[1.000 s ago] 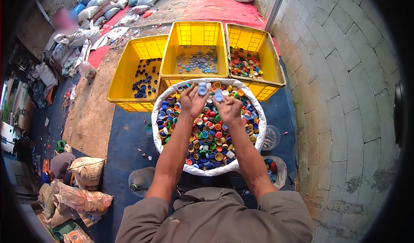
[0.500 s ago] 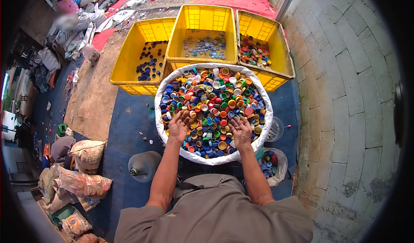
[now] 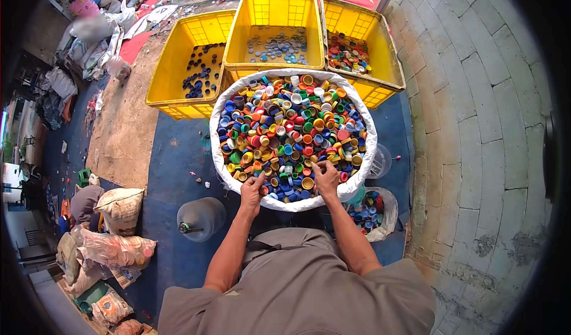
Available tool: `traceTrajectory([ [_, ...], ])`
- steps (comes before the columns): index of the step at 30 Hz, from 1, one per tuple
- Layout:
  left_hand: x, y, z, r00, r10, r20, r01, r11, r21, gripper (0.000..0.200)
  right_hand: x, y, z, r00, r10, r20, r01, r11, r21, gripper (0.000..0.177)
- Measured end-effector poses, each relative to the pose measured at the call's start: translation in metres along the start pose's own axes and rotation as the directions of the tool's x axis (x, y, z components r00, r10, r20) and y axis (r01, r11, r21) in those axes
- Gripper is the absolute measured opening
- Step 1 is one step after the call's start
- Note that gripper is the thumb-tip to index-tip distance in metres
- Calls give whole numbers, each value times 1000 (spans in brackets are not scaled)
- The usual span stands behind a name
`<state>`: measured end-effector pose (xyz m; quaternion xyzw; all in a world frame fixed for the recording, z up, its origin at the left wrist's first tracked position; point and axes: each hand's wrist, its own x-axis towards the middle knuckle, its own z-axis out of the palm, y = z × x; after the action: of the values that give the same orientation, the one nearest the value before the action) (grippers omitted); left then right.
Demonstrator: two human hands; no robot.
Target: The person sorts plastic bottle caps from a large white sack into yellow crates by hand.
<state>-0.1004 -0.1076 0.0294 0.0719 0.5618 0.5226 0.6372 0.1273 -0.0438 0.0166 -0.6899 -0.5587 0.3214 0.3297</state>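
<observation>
Mixed-colour bottle caps (image 3: pixel 285 127) are heaped in a white sack (image 3: pixel 285 204) on the floor (image 3: pixel 172 174). At its near edge the left hand (image 3: pixel 252 189) and right hand (image 3: pixel 326 179) are pressed among them, fingers narrowly curled; whether any cap is gripped cannot be told. Three yellow crates (image 3: pixel 276 8) are lined up beyond the far edge.

The single camera sits on my head and faces forward and steeply down, so my own chest and forearms fill the bottom edge. My left hand (image 3: pixel 251 187) and right hand (image 3: pixel 326 176) land just below the middle of the frame, near the lens, at the near rim of the white sack (image 3: pixel 279 205) of bottle caps (image 3: pixel 291 127). Beyond the sack's far rim, three yellow crates (image 3: pixel 276 8) reach the top edge. The lens is a fisheye: a dark round border rings the view, and the blue floor mat (image 3: pixel 178 168) and the grey block wall (image 3: pixel 476 127) curve away at the sides.
</observation>
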Motion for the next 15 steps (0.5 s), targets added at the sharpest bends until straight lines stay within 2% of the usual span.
traceTrajectory([
  [2,-3,-4,3,999,-42,2,42,999,-15,28,14,0,5,979,-202,-22,192,957,-219,29],
  [3,-3,-5,3,999,-42,12,42,999,28,29,21,-5,6,985,-173,-13,170,976,-135,32],
  [6,-6,-11,3,999,-53,4,52,998,46,27,43,-21,10,914,-403,-43,362,860,-359,38],
  [8,-8,-14,2,999,-45,18,43,996,83,24,58,-13,22,915,-404,-1,370,838,-402,54],
  [11,-13,-10,0,999,-48,20,45,992,121,23,70,-15,29,901,-424,92,415,780,-468,65],
  [15,-16,-6,-7,998,-60,14,58,992,113,19,72,-15,36,919,-383,92,376,786,-491,65],
])
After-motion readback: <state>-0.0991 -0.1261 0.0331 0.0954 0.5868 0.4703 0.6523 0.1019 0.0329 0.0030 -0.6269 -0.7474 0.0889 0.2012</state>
